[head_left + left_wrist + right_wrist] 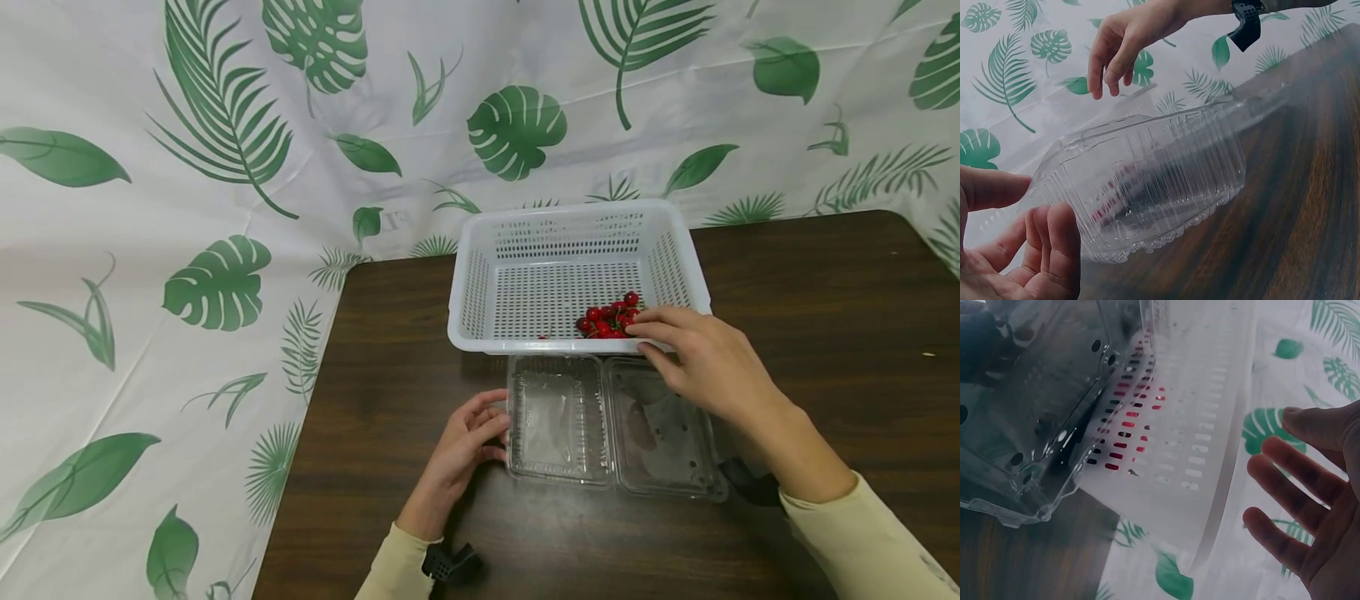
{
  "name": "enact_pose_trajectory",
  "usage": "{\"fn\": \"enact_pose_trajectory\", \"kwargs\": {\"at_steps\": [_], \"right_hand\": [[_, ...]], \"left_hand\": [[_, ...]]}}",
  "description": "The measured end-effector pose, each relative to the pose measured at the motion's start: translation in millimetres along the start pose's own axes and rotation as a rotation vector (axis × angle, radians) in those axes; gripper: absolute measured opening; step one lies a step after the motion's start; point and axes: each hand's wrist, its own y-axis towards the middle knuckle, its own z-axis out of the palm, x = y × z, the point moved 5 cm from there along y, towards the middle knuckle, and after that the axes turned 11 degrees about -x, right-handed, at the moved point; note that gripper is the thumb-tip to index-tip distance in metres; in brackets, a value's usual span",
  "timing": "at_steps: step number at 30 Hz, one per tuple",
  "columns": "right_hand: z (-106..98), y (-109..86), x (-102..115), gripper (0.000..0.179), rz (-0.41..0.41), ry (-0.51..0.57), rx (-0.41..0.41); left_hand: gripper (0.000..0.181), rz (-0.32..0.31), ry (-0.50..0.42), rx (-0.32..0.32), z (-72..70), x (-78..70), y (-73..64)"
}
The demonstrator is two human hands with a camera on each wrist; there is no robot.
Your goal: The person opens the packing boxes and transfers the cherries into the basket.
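Observation:
A clear plastic clamshell box (557, 421) lies opened flat on the table, its lid (660, 429) with small holes to the right. My left hand (474, 433) holds the box's left edge; in the left wrist view its thumb (997, 189) is at the rim and its bent fingers lie beside the wall. Red cherries (606, 321) are heaped in the near right part of a white perforated basket (468, 275). Over the basket's near rim, beside the cherries, is my right hand (693, 354). Its fingers (1285, 481) are spread and loosely bent, with nothing between them.
The basket stands behind the box on a dark wood-grain table (390, 333). A white sheet with green leaves (517, 133) hangs behind and to the left. Black bands (450, 562) are strapped on both wrists. A small pale speck (928, 354) lies at the right.

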Motion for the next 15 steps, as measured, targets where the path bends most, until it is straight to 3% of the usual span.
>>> {"fn": "enact_pose_trajectory", "kwargs": {"at_steps": [15], "right_hand": [[-2.9, -1.6, 2.2, 0.029, 0.006, 0.014, -0.015]], "left_hand": [[0.051, 0.039, -0.005, 0.059, 25.8, -15.8, -5.5]]}}
